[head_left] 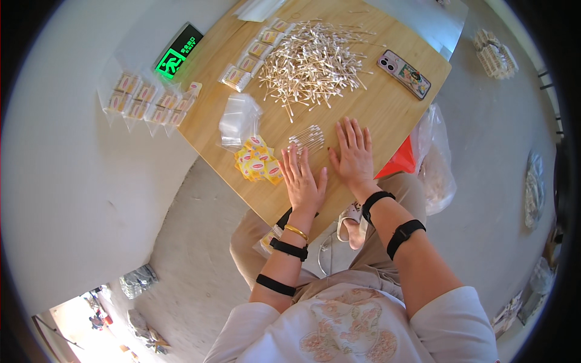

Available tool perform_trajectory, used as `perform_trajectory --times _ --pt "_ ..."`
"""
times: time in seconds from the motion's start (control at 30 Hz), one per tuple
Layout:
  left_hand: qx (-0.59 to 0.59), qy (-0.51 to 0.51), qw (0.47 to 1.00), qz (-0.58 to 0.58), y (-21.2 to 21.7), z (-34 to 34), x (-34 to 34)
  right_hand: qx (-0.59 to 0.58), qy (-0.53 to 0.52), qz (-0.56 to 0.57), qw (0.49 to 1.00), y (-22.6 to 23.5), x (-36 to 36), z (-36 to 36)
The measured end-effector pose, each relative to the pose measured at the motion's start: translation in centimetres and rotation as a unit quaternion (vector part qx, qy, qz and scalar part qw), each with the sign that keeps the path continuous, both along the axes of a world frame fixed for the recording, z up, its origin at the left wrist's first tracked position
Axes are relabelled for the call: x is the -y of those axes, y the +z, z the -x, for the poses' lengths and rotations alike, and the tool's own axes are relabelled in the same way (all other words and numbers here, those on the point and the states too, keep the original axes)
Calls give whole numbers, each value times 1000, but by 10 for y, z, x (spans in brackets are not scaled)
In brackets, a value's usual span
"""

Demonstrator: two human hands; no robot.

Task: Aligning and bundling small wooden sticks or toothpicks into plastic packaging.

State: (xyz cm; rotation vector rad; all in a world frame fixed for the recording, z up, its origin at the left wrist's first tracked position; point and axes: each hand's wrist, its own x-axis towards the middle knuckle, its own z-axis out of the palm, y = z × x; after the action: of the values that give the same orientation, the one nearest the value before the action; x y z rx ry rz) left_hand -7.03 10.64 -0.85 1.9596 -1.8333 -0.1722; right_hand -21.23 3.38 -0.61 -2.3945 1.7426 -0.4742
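Note:
My left hand (301, 183) lies flat near the table's front edge, fingers stretched out, its fingertips by a small group of cotton swabs (310, 138). To the right, my right hand (353, 154) rests palm down with fingers spread. Neither hand holds anything. Beside the left fingers is a heap of small yellow and white labels (254, 160). Behind the labels lies a stack of clear plastic bags (238, 118). A big loose pile of cotton swabs (315, 63) covers the far middle of the wooden table (387, 115).
A row of filled packets (249, 63) lines the pile's left side. A phone (404, 73) in a patterned case lies at the right edge. More packets (145, 100) stand left of the table, near a green exit sign (179, 51). A clear plastic bag (437, 172) hangs at the right.

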Motion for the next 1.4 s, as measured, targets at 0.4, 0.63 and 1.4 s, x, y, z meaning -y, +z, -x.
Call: perform_trajectory --times 0.4,0.63,1.4 --pt "0 35 999 -4 -1 3 4 -2 1 -10 1000 2 0 -1" --pt "-10 40 999 -1 8 1 11 -1 4 -8 1000 1 -1 0" --pt "-52 54 995 60 -6 -8 8 26 10 14 1000 1 2 3"
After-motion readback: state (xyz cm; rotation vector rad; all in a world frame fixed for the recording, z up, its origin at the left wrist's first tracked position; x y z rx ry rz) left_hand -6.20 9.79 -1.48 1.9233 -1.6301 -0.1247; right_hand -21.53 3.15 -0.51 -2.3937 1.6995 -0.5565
